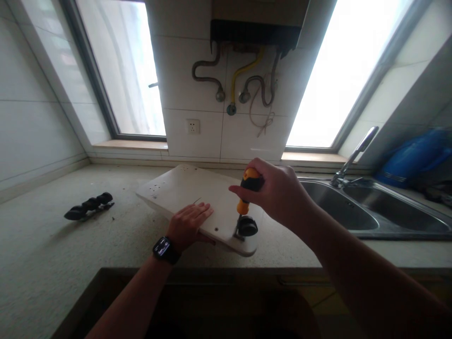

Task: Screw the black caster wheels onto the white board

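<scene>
A white board (187, 188) with rounded corners and small screw holes lies at a slant on the counter. My left hand (190, 221) grips its near edge, the fingers laid over the top face. In my right hand (275, 188) is a screwdriver (243, 207) with a yellow and black handle, held upright. Its shaft points down beside a black caster wheel (248, 226) at the board's near right corner. The caster's metal plate sits against the board; the screwdriver's tip is too small to make out there.
Several black casters (90, 205) stand in a row on the counter (42, 245) at the left. To the right is a steel double sink (328, 207) with a faucet (353, 160). A blue container (413, 155) sits behind it. Pipes (233, 84) and a socket (193, 126) are on the wall.
</scene>
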Demonstrator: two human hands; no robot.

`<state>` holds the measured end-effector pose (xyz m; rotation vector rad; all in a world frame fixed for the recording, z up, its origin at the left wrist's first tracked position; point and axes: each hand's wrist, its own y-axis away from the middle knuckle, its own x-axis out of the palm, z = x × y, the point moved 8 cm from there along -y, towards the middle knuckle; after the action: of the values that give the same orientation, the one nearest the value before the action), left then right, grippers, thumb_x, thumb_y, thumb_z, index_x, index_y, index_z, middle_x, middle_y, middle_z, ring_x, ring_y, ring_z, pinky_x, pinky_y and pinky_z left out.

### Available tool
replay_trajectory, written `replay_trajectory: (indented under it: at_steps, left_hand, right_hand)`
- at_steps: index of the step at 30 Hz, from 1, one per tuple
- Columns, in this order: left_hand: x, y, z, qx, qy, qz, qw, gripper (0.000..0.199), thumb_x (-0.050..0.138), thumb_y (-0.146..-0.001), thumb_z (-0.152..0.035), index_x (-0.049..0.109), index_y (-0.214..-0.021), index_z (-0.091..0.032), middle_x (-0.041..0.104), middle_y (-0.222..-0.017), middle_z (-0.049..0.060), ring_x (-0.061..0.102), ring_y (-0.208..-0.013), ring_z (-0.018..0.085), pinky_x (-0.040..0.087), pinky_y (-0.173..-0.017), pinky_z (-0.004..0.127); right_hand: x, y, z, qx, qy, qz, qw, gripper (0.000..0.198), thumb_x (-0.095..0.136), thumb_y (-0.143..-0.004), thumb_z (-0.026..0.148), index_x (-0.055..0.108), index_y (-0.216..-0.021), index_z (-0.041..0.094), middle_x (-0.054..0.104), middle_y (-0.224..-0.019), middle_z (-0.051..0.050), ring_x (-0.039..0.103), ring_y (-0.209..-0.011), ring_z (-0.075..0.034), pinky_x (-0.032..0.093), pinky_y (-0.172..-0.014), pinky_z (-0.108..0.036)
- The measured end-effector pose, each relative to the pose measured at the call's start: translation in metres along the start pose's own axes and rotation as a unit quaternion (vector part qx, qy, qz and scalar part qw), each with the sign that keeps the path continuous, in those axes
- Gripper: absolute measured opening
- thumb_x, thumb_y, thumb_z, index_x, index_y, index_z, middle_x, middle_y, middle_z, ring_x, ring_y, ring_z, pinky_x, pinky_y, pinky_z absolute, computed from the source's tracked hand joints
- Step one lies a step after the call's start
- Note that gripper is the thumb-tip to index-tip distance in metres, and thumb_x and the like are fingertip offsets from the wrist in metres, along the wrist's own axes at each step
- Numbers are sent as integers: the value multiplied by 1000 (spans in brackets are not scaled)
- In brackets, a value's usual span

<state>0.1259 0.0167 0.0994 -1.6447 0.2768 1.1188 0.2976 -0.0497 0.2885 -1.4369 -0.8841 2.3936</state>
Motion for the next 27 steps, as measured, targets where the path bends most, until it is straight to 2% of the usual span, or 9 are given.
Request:
replay_trajectory:
  at_steps: [3,6,9,11,12,15,20,23,27]
  left_hand:
    - [0,1,1,-4,9,-7,1000,80,68,-78,-76,66,-133,-17,69,-134,17,67,-122,36,52,-106,54]
    - [1,2,2,-10,7,-2,1000,78,70,-79,-73,66,-132,-17,69,-135,16,67,-121,36,52,-107,54]
    - [3,2,3,-11,3,4,1000,78,70,-78,-73,66,-132,-17,69,-135,16,67,-122,36,51,-107,53]
    - [3,2,4,-11,3,6,1000,76,70,-79,-72,65,-133,-18,68,-136,16,66,-123,35,51,-108,53]
    - [3,2,4,-11,4,7,1000,76,70,-79,-72,65,-133,-18,68,-136,16,66,-123,35,51,-108,52]
    - [4,2,4,-8,7,8,1000,83,69,-76,-77,64,-134,-18,68,-136,16,66,-123,35,50,-109,52]
    - [3,2,3,-12,10,9,1000,84,69,-75,-78,64,-133,-18,69,-136,15,66,-124,35,50,-109,51]
    - [3,2,4,-16,8,9,1000,80,70,-78,-74,63,-134,-19,68,-136,15,66,-124,35,50,-108,51]
    - [1,1,4,-19,6,2,1000,75,72,-78,-71,64,-133,-21,69,-135,14,66,-124,34,50,-109,50]
  right_hand:
    - [2,-2,-1,-22,10,13,1000,40,75,-81,56,53,-86,23,57,-66,3,48,-57,-11,35,-54,-27]
    - [16,-7,-4,-54,-97,129,986,39,67,-90,49,52,-115,24,69,-101,-5,63,-77,-15,48,-66,-29]
    - [28,-5,0,-100,-278,276,914,51,62,-95,29,38,-140,28,50,-146,-13,64,-117,-19,55,-86,-32]
    - [30,-3,0,-96,-335,329,878,46,62,-95,24,43,-137,27,51,-146,-12,61,-125,-21,55,-92,-34]
    - [29,-5,-2,-84,-340,333,875,40,63,-94,25,48,-131,26,58,-139,-11,63,-122,-21,55,-93,-35]
    - [26,-13,-9,-36,-296,285,911,30,73,-86,28,57,-112,24,71,-110,-5,70,-102,-20,56,-89,-36]
    - [11,-19,-10,19,-104,138,985,40,84,-72,47,63,-94,22,70,-82,-1,64,-71,-18,48,-65,-33]
    - [-1,-16,-5,29,6,49,998,48,86,-66,58,60,-83,21,64,-70,0,55,-61,-16,40,-57,-31]
    - [1,-14,0,-14,48,63,997,46,80,-74,60,56,-84,22,61,-68,1,54,-60,-15,38,-57,-30]
